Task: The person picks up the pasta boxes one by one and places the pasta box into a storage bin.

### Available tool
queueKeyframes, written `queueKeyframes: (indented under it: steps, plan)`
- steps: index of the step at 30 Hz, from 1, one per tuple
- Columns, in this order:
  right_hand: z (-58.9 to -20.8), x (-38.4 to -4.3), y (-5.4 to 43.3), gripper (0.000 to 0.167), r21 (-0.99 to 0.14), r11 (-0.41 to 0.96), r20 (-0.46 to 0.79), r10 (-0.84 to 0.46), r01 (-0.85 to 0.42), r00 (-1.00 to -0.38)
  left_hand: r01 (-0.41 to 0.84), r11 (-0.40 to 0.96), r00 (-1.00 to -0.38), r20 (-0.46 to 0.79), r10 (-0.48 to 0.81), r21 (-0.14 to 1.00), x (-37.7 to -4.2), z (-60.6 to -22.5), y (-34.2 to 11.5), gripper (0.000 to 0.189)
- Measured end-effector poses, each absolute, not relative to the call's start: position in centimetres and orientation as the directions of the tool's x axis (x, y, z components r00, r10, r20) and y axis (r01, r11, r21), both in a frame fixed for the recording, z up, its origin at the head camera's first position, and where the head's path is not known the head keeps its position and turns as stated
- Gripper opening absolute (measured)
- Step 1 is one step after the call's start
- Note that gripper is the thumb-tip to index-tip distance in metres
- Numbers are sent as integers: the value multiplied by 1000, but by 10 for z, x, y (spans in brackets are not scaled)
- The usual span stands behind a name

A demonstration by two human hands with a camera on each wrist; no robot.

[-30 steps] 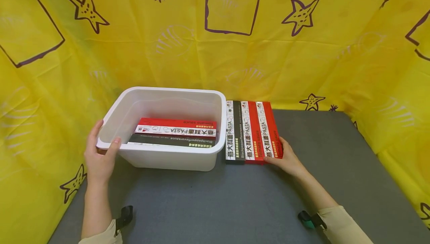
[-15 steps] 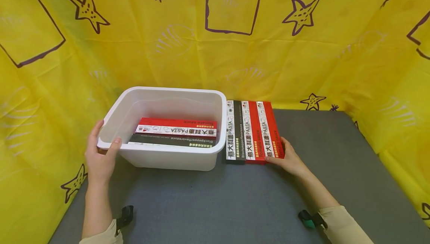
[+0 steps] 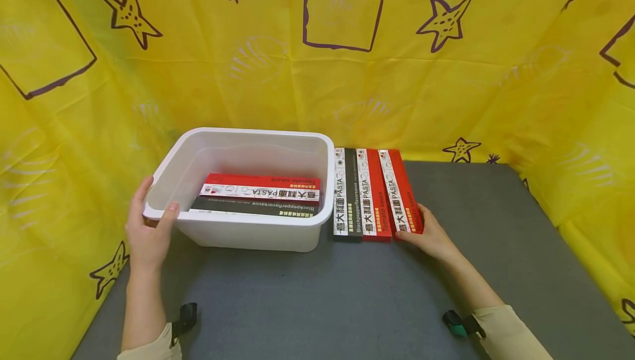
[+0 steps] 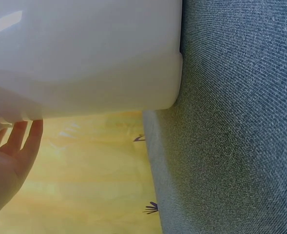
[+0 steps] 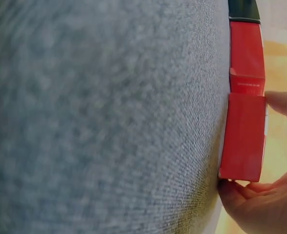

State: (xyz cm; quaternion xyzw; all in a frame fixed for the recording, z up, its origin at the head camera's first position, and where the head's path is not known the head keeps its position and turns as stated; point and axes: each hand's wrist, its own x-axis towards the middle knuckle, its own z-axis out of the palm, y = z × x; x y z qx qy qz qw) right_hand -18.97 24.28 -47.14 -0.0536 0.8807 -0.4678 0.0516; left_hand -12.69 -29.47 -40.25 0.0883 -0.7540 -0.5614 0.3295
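In the head view a white plastic tub stands at centre left, with a red pasta box and a black pasta box inside. My left hand grips the tub's left front corner, thumb over the rim. Right of the tub, a black pasta box, a red pasta box and another red pasta box lie side by side. My right hand pinches the near end of the rightmost red one, thumb on top and fingers along its right side. That box is slightly angled.
A grey cloth-covered table spreads in front of the tub and to the right of the boxes. Yellow printed curtain encloses the back and both sides. Black straps with small devices sit at both wrists.
The near end of the rightmost red pasta box has shifted right with my right hand, and a narrow gap now parts it from the neighbouring red box. My left hand and the tub have stayed still.
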Motion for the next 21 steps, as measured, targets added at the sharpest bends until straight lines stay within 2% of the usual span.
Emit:
queueKeyframes:
  steps: [8, 15, 21]
  plan:
    - [-474, -191, 246, 93, -793, 601, 10, -154, -102, -988, 228, 357, -771, 392, -502, 906, -128, -403, -295, 62]
    - [-483, -198, 247, 80, -773, 582, 140, -232, -253, -963, 214, 362, -772, 385, -506, 907, -127, -402, -295, 62]
    - [-484, -196, 245, 83, -723, 626, 190, -226, -291, -956, 222, 366, -768, 393, -505, 904, -127, -402, -294, 61]
